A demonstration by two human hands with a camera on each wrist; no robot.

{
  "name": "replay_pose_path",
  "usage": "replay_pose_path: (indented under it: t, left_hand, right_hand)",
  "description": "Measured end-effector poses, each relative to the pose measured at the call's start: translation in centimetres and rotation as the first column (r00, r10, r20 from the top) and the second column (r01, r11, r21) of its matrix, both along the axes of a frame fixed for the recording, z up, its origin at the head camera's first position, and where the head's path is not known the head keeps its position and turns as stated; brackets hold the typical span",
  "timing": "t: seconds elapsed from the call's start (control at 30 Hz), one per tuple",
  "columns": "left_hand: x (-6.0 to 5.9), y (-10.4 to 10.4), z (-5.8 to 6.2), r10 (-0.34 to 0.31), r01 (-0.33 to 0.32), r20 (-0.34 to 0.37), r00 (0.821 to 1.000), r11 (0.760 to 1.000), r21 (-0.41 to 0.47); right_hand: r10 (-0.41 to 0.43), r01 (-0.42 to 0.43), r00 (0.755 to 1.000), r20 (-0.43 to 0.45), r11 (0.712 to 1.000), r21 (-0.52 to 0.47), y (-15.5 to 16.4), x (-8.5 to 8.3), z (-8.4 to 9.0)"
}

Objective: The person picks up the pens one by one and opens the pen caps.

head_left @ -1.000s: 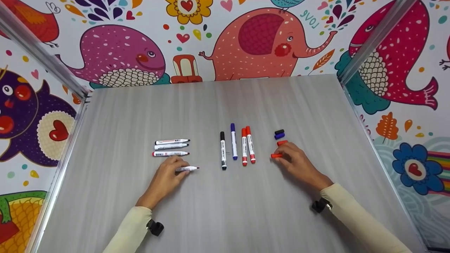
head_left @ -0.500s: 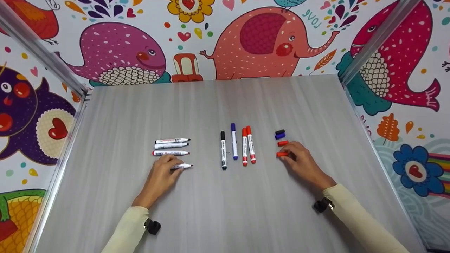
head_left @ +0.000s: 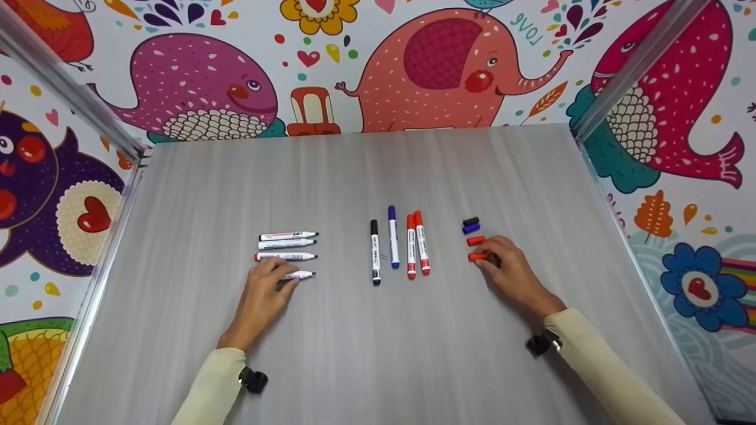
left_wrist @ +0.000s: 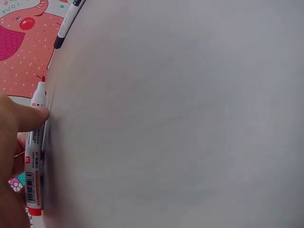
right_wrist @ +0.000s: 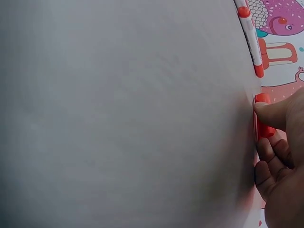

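Observation:
My left hand (head_left: 260, 295) pinches an uncapped red marker (left_wrist: 35, 147) between thumb and fingers; its bare red tip points away from the palm in the left wrist view. Just beyond it lie three more uncapped markers (head_left: 287, 257) in a stack of rows, tips to the right. On the right side, my right hand (head_left: 511, 271) pinches a red marker cap (right_wrist: 262, 116) low at the tabletop. Beyond that cap are another red cap (head_left: 475, 241), a blue cap (head_left: 471, 229) and a black cap (head_left: 471, 221).
Between the hands lie capped markers: a black one (head_left: 375, 254), a blue one (head_left: 393, 236) and two red ones (head_left: 411, 245) side by side. The grey table (head_left: 354, 177) meets walls printed with cartoon animals at the back and sides.
My left hand has drawn the uncapped red marker left, lining it up below the other three. The right hand has shifted slightly right with its red cap, under the other caps.

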State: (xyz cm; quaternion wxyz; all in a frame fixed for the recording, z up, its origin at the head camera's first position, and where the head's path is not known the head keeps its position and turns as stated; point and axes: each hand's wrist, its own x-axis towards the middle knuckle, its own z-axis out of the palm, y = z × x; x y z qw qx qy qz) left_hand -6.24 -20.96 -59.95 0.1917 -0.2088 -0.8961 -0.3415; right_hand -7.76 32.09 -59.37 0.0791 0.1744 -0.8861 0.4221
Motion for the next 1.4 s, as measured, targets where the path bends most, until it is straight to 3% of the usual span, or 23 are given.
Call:
replay_pose_path:
  t: [0.43,1.0,1.17,1.4]
  left_hand:
    - [-0.1,-0.5,-0.2,0.017,-0.018,-0.014,1.0,0.999,-0.039]
    - [-0.3,-0.5,0.8,-0.006,0.005,-0.017,1.0,0.997,-0.078]
    - [-0.1,0.1,1.4,-0.004,0.002,-0.033,0.999,0.998,-0.059]
    - [0.9,1.8,2.0,-0.045,0.045,-0.063,0.997,0.999,-0.001]
  right_hand:
    - [-0.016,0.017,1.0,0.005,1.0,-0.026,-0.1,-0.5,0.1]
    - [-0.026,0.026,0.999,0.021,0.999,-0.03,-0.2,-0.8,0.6]
    - [-0.005,0.005,1.0,0.01,0.999,-0.047,-0.5,-0.8,1.2]
    - [0.05,-0.052,0.997,-0.053,0.998,-0.046,-1.1,-1.2,1.6]
